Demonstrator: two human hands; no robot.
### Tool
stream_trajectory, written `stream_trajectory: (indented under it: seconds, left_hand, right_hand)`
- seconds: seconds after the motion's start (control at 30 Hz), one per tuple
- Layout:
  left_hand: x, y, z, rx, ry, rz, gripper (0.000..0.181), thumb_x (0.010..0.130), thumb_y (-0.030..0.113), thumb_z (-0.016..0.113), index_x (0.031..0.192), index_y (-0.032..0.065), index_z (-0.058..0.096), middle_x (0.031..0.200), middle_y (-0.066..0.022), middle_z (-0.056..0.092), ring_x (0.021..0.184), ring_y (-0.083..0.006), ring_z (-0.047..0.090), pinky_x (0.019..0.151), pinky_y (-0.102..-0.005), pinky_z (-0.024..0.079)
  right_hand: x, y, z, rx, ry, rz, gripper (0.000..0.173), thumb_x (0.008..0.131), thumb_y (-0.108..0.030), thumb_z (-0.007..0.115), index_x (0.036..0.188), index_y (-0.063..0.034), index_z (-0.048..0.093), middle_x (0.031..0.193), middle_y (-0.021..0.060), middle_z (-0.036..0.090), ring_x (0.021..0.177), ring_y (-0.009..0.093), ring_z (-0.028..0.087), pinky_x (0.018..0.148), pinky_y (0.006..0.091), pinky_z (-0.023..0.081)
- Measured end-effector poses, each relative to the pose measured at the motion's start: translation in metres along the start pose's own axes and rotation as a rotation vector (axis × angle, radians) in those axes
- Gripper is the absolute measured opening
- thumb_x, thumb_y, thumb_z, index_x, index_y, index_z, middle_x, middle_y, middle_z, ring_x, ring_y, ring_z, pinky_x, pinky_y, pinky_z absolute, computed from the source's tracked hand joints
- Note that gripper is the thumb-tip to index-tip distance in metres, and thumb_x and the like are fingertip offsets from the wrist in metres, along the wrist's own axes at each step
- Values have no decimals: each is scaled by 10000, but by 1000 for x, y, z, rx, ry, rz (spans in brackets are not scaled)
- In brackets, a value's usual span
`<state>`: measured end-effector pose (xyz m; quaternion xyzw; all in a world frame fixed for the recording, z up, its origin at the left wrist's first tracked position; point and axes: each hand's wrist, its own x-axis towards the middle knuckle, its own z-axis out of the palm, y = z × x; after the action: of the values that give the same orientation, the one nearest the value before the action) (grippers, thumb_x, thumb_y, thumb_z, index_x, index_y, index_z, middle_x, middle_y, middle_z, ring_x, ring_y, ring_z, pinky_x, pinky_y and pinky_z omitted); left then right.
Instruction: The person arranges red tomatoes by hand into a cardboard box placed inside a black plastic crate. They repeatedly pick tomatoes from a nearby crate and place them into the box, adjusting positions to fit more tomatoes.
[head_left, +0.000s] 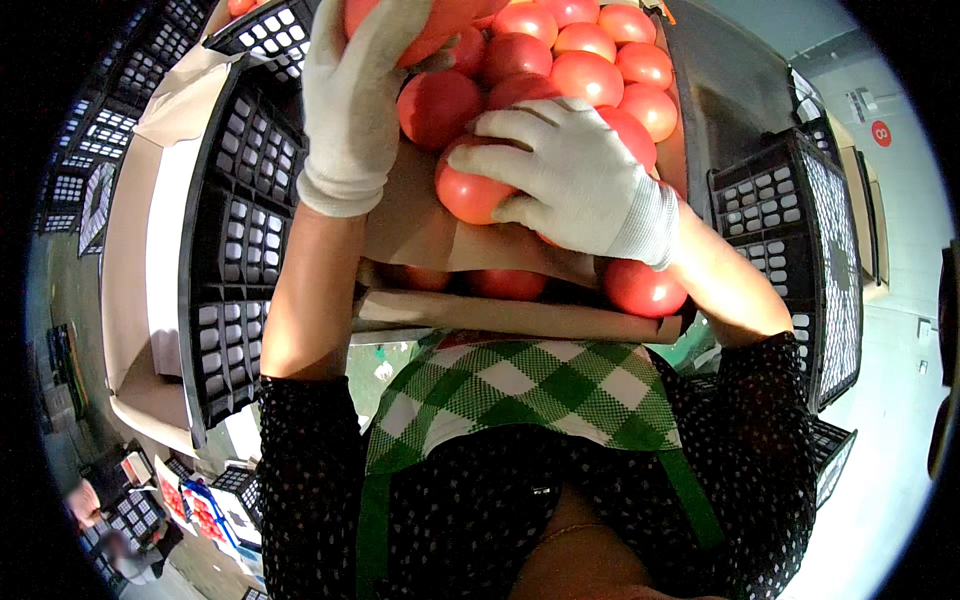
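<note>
Both my hands wear white knit gloves. My left hand (352, 112) reaches to the top edge of the picture, its fingers around a large red tomato (439, 37). My right hand (562, 172) lies over the tomatoes with its fingers curled around a lighter red tomato (472, 187) at the near side of the pile. Many tomatoes (586, 78) lie side by side beyond my hands. A sheet of brown paper (487, 244) lies under the near ones, and below its edge more tomatoes (645, 288) show, beside a rolled paper edge (517, 313).
Black plastic crates (244, 247) stand at the left, beside a paper-lined box (135, 270). More black crates (832, 277) stand at the right by a pale wall. At the lower left, a person (135, 559) is near crates and boxes of red produce (206, 519).
</note>
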<state>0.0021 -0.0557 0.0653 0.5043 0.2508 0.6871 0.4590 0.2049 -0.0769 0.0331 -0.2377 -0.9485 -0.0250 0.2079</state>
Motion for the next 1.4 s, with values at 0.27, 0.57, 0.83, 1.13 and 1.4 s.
stream_trajectory:
  seconds: [0.27,0.57,0.83,1.13,1.4]
  left_hand:
    - [5,-15,-7,152,46,49,416,973,169,689,1333,-6,578,1217,-109,674,1091,-182,640,954,-303,528]
    - [13,-34,-22,245,73,158,435,958,207,723,1319,-7,607,1174,-81,676,1028,-152,633,902,-281,531]
    - [13,-39,-29,53,85,56,448,962,216,726,1337,15,587,1173,-53,658,994,-137,625,838,-265,536]
    - [12,-36,-29,123,88,2,440,966,248,713,1321,19,593,1181,-64,660,1012,-162,623,867,-282,535]
    - [16,-45,-29,273,-54,224,406,959,235,714,1280,7,616,1148,-65,679,981,-157,632,864,-290,536]
  right_hand:
    - [5,-3,-15,279,5,-126,331,824,-244,710,1142,-151,720,1214,133,635,1073,342,628,914,434,514]
    - [2,-49,-17,-168,-172,-348,171,857,-246,613,931,-167,745,1394,108,596,1264,302,564,1008,457,457]
    - [-5,-36,-24,-77,-107,-89,189,813,-242,702,947,-118,754,1256,103,652,1113,308,617,874,439,506]
    - [-5,-35,-30,-8,-91,-99,298,767,-245,750,1044,-136,761,1283,123,627,1080,339,621,840,462,523]
    - [-10,-47,-37,-237,-209,-142,246,852,-222,645,1073,-209,753,1378,129,566,1229,316,556,890,429,507]
